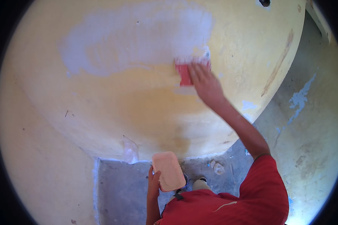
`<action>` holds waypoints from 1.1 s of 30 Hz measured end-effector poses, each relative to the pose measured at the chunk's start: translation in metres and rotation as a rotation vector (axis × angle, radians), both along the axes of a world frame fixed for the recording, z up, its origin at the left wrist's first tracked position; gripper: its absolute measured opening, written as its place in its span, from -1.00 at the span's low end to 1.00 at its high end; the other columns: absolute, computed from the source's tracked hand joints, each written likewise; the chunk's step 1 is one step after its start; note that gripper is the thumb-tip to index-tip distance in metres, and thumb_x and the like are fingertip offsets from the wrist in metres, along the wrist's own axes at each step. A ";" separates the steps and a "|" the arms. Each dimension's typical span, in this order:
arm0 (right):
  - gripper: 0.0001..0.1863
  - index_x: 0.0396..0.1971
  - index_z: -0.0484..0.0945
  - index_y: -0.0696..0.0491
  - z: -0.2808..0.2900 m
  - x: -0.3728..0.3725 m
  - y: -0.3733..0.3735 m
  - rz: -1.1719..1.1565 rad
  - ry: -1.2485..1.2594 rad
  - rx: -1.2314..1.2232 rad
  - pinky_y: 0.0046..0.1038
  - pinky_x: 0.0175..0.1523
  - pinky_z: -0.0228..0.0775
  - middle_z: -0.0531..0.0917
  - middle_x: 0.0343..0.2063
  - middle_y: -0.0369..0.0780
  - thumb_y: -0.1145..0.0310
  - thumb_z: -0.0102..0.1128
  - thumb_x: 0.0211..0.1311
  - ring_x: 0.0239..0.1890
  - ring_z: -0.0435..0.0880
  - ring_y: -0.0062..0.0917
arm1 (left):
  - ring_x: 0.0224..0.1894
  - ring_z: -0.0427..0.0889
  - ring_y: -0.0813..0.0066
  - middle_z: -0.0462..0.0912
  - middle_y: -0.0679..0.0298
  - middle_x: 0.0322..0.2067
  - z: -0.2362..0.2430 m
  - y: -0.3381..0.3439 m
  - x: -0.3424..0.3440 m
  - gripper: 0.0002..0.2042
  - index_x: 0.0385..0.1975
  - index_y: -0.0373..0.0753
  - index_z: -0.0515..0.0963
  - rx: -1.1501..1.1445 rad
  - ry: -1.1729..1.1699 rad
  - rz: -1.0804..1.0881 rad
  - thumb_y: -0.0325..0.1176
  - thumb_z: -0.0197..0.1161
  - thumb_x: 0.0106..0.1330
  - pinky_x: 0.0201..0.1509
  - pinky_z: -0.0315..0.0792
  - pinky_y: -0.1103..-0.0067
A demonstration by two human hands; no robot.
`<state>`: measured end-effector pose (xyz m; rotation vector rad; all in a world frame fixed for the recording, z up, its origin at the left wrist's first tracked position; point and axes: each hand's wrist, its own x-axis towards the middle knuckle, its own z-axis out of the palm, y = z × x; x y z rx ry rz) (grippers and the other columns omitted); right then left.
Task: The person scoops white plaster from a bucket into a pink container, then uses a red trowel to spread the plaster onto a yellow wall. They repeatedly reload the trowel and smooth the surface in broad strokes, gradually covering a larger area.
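Note:
My right hand [206,83] is raised to the yellowish wall [139,101]. Its fingers close round a wide red spreader [184,75] whose upper edge is whitish and lies against the wall. Above and to the left of this tool spreads a large pale, whitish-lilac patch [139,33] of coating. Low in front of me, my left hand [154,182] grips a shallow rectangular tub [163,153] by its left side, thumb at the rim. The tub looks pale pink inside, with reddish lower edges; I cannot make out what is in it.
A clear plastic bag [130,150] hangs low on the wall. Crumpled litter [218,168] lies on the grey floor [120,187] near my feet. Another wall [311,123] on the right has pale blotches. A dark hole [264,3] shows at the top right.

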<state>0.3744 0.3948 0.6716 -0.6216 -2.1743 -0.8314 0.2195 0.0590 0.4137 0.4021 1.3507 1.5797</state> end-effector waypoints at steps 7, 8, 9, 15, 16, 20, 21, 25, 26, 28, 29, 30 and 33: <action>-0.48 0.21 0.40 0.19 0.033 0.010 -0.014 0.065 0.080 -0.100 -0.24 0.29 0.37 0.55 0.14 -0.04 0.58 -0.02 0.19 0.22 0.51 -0.21 | 0.18 0.51 0.21 0.41 -0.08 0.20 0.000 -0.007 -0.002 -0.31 0.42 -0.38 0.03 -0.056 0.033 -0.016 -0.29 0.13 0.37 0.22 0.43 0.38; -0.48 0.22 0.40 0.18 0.075 0.004 -0.016 0.084 0.155 -0.115 -0.25 0.29 0.37 0.55 0.13 -0.04 0.59 -0.04 0.19 0.21 0.51 -0.20 | 0.19 0.50 0.20 0.41 -0.08 0.21 -0.001 -0.012 -0.004 -0.31 0.42 -0.39 0.03 -0.060 0.035 -0.004 -0.29 0.13 0.36 0.22 0.43 0.37; -0.48 0.22 0.40 0.18 0.115 0.001 -0.013 0.088 0.185 0.016 -0.26 0.29 0.37 0.55 0.13 -0.04 0.59 -0.04 0.20 0.21 0.51 -0.19 | 0.19 0.50 0.20 0.40 -0.08 0.21 -0.002 -0.013 -0.004 -0.31 0.42 -0.39 0.03 -0.058 0.033 0.000 -0.29 0.14 0.36 0.23 0.43 0.37; -0.47 0.24 0.36 0.24 0.084 -0.011 0.013 0.023 0.083 0.083 -0.24 0.32 0.34 0.48 0.19 0.03 0.56 -0.05 0.22 0.25 0.46 -0.12 | 0.15 0.54 0.20 0.46 -0.07 0.16 -0.002 -0.009 0.001 -0.33 0.41 -0.37 0.06 -0.051 -0.021 0.016 -0.30 0.14 0.36 0.19 0.45 0.39; -0.44 0.27 0.34 0.25 0.043 -0.008 0.010 -0.027 0.024 0.099 -0.22 0.34 0.33 0.45 0.23 0.03 0.54 -0.02 0.21 0.28 0.43 -0.13 | 0.14 0.55 0.20 0.47 -0.07 0.15 -0.006 -0.005 0.000 -0.33 0.41 -0.37 0.07 -0.007 -0.022 0.031 -0.30 0.14 0.36 0.18 0.46 0.39; -0.43 0.26 0.35 0.25 -0.034 0.006 -0.011 -0.050 -0.105 -0.135 -0.16 0.36 0.30 0.45 0.23 0.01 0.52 -0.01 0.19 0.29 0.42 -0.15 | 0.13 0.56 0.20 0.48 -0.06 0.13 0.002 0.002 0.005 -0.34 0.41 -0.35 0.07 -0.002 -0.031 0.003 -0.30 0.14 0.36 0.16 0.48 0.40; -0.44 0.24 0.36 0.25 -0.027 0.007 -0.011 -0.025 -0.099 -0.153 -0.15 0.36 0.30 0.46 0.22 0.01 0.53 -0.01 0.19 0.28 0.44 -0.16 | 0.13 0.56 0.20 0.48 -0.06 0.14 0.005 0.000 0.004 -0.34 0.41 -0.36 0.07 -0.020 -0.029 0.004 -0.30 0.14 0.36 0.16 0.48 0.40; -0.48 0.23 0.38 0.16 0.101 -0.013 -0.002 0.117 0.157 0.003 -0.23 0.37 0.30 0.51 0.18 -0.01 0.59 -0.08 0.23 0.25 0.48 -0.15 | 0.13 0.55 0.19 0.45 -0.05 0.16 -0.002 -0.008 -0.004 -0.34 0.41 -0.35 0.07 -0.038 0.009 0.046 -0.30 0.14 0.36 0.15 0.49 0.38; -0.49 0.23 0.38 0.17 0.138 -0.015 -0.002 0.121 0.188 0.124 -0.23 0.37 0.29 0.51 0.18 0.00 0.59 -0.09 0.24 0.25 0.47 -0.14 | 0.13 0.55 0.19 0.45 -0.05 0.17 -0.002 -0.004 -0.003 -0.34 0.41 -0.35 0.07 -0.023 0.006 0.038 -0.30 0.14 0.36 0.15 0.49 0.38; -0.50 0.22 0.37 0.20 0.155 -0.016 0.004 0.074 0.175 0.175 -0.25 0.37 0.29 0.51 0.17 0.02 0.58 -0.08 0.24 0.25 0.47 -0.14 | 0.13 0.55 0.20 0.44 -0.04 0.17 -0.003 0.001 -0.003 -0.34 0.41 -0.35 0.07 -0.004 0.006 0.025 -0.30 0.14 0.36 0.14 0.50 0.37; -0.50 0.22 0.37 0.22 0.142 -0.016 0.013 0.056 0.154 0.185 -0.25 0.36 0.30 0.51 0.17 0.03 0.58 -0.08 0.24 0.25 0.47 -0.14 | 0.14 0.55 0.21 0.44 -0.03 0.17 -0.004 0.007 -0.003 -0.34 0.41 -0.35 0.07 0.013 -0.006 0.024 -0.30 0.14 0.36 0.14 0.50 0.37; -0.50 0.22 0.37 0.23 0.120 -0.022 0.021 0.049 0.136 0.174 -0.26 0.36 0.30 0.51 0.17 0.04 0.57 -0.07 0.24 0.24 0.47 -0.14 | 0.14 0.54 0.21 0.44 -0.02 0.18 -0.005 0.007 -0.006 -0.34 0.41 -0.35 0.07 0.009 -0.017 0.035 -0.30 0.14 0.36 0.15 0.50 0.38; -0.46 0.24 0.36 0.25 -0.007 -0.024 0.000 -0.011 -0.066 -0.013 -0.20 0.34 0.32 0.46 0.20 0.03 0.52 -0.02 0.21 0.29 0.42 -0.14 | 0.15 0.54 0.22 0.44 0.01 0.18 0.003 0.010 -0.008 -0.34 0.40 -0.35 0.07 0.124 -0.084 0.067 -0.29 0.14 0.35 0.15 0.51 0.38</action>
